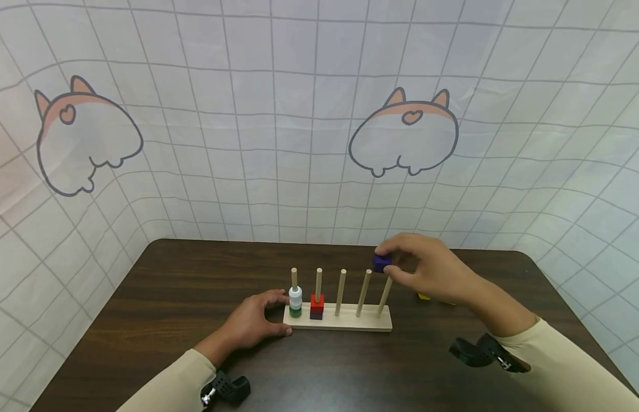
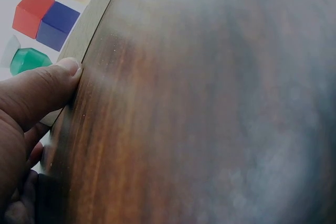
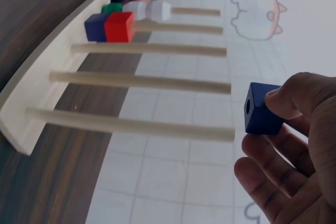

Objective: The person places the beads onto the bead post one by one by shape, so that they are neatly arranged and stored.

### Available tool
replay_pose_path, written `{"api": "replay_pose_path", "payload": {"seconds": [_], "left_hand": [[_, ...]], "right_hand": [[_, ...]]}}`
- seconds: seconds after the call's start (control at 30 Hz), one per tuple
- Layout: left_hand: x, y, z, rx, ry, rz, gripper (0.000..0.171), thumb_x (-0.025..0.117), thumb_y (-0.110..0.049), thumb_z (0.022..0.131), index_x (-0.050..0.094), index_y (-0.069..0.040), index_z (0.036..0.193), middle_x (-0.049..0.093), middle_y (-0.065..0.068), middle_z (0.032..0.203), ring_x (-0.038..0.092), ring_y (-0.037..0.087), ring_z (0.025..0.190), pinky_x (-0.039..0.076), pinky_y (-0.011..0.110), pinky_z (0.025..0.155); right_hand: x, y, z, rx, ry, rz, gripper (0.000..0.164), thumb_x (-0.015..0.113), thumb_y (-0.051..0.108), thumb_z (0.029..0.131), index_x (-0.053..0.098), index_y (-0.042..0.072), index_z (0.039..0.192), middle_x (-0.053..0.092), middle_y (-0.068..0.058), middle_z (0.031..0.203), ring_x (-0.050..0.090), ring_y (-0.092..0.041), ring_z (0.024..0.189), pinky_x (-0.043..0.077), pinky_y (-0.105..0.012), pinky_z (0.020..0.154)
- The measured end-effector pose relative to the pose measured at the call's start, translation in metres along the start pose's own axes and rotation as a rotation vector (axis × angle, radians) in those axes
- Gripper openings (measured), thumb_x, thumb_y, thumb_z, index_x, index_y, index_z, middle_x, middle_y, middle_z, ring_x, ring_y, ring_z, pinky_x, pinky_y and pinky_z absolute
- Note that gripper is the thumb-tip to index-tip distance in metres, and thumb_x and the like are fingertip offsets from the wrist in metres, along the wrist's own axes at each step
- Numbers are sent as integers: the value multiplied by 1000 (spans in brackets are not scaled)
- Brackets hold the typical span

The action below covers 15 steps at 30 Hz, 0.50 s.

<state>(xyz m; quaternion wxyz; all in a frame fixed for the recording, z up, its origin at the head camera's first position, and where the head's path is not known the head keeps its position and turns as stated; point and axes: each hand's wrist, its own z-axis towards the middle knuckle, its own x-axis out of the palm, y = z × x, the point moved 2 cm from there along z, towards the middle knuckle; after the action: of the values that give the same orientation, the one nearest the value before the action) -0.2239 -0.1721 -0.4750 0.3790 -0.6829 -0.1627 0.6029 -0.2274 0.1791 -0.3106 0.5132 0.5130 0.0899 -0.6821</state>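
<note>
In the head view a wooden peg board [image 1: 350, 323] with several upright pegs lies on the table. My left hand [image 1: 255, 320] grips its left end, the thumb on the front edge. White and green beads [image 1: 295, 298] are stacked on the leftmost peg. Beside them a red cube [image 1: 317, 303] sits on top of a blue cube [image 3: 96, 27] on the second peg. My right hand [image 1: 435, 269] pinches another blue cube [image 3: 264, 108] between thumb and fingers. That cube's hole faces the pegs, and it is held just beyond the tips of the two rightmost pegs, apart from them.
A small yellow piece [image 1: 423, 296] shows on the table beyond my right forearm, mostly hidden by it. The dark wooden table [image 1: 185, 286] backs onto a white gridded curtain [image 1: 288, 189]. Each wrist carries a black strapped device [image 1: 486, 350].
</note>
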Motion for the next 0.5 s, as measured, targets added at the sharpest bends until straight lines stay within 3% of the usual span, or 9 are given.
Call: {"api": "replay_pose_path", "payload": {"seconds": [0.5], "left_hand": [[1, 0, 0, 10, -7, -3, 56, 94, -31, 74, 72, -20, 125, 57, 11, 146, 50, 38, 136, 40, 59, 108]], "right_hand": [[22, 13, 24, -25, 46, 76, 34, 77, -3, 88, 70, 7, 120, 69, -3, 114, 67, -12, 91, 58, -29, 71]]}}
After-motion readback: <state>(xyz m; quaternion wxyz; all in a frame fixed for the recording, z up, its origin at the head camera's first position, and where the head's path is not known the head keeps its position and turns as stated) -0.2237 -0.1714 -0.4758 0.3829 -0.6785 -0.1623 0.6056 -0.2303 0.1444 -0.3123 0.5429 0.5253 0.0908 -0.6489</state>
